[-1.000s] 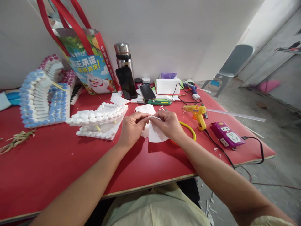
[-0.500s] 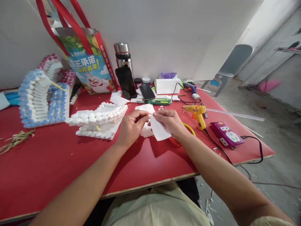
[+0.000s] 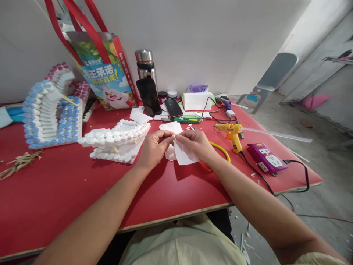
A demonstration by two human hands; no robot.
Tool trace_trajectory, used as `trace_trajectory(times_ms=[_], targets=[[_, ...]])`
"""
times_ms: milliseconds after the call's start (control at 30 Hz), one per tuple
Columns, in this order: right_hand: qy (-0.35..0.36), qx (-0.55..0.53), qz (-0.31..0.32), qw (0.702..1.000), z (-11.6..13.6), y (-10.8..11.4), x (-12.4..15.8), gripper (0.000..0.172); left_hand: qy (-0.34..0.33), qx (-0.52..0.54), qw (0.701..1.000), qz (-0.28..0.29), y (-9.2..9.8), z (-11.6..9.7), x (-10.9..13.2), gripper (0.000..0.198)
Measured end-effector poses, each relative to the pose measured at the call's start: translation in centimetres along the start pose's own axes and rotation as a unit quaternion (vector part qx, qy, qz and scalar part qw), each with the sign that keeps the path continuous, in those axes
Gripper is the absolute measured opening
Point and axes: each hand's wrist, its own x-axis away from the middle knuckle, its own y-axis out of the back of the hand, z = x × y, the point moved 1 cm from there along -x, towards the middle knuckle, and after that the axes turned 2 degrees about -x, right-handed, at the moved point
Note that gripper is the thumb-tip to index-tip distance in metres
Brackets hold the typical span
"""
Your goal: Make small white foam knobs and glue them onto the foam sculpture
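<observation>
Both my hands meet above the middle of the red table [image 3: 68,184]. My left hand [image 3: 154,147] and my right hand [image 3: 197,144] pinch the top edge of a small white sheet [image 3: 184,156], which hangs down between them. Their fingers are closed on it. Under the sheet lies a small stack of white pieces [image 3: 171,151]. Just left of my left hand sits a white model [image 3: 116,140] built of rows of rolled white tubes.
A yellow glue gun [image 3: 233,134] and a purple power strip [image 3: 265,158] lie to the right, with black cords. A yellow ring [image 3: 222,150] lies behind my right wrist. A blue-and-white tube model [image 3: 49,114], a shopping bag [image 3: 106,79], a flask [image 3: 145,64], phones and a white box [image 3: 196,101] stand at the back.
The white sheet has been turned and shifted a little between my fingers; both hands stay in nearly the same place, pinching its top edge closer together.
</observation>
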Motion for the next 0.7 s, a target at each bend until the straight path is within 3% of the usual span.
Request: trace_trajectory(times_ms=[100, 200, 367, 533, 700], targets=[[-0.043, -0.034, 0.016, 0.998, 0.0, 0.0, -0.2, 0.038, 0.006, 0.005, 1.0, -0.002, -0.1, -0.3, 0.1, 0.02], [0.029, 0.042, -0.036, 0.998, -0.1, -0.2, -0.1, 0.031, 0.047, 0.052, 0.997, -0.014, -0.7, -0.6, 0.4, 0.022], [0.13, 0.197, -0.126, 0.964, -0.3, -0.9, 0.5, 0.024, 0.085, 0.089, 0.991, -0.057, -1.8, -1.0, 0.7, 0.025], [0.173, 0.195, -0.09, 0.961, -0.3, -1.0, 0.7, 0.026, 0.065, 0.083, 0.992, -0.069, -1.7, -0.8, 0.8, 0.021], [0.151, 0.163, -0.074, 0.972, -0.2, -0.7, 0.8, 0.028, 0.024, 0.047, 0.997, -0.06, -1.4, -0.7, 1.1, 0.017]])
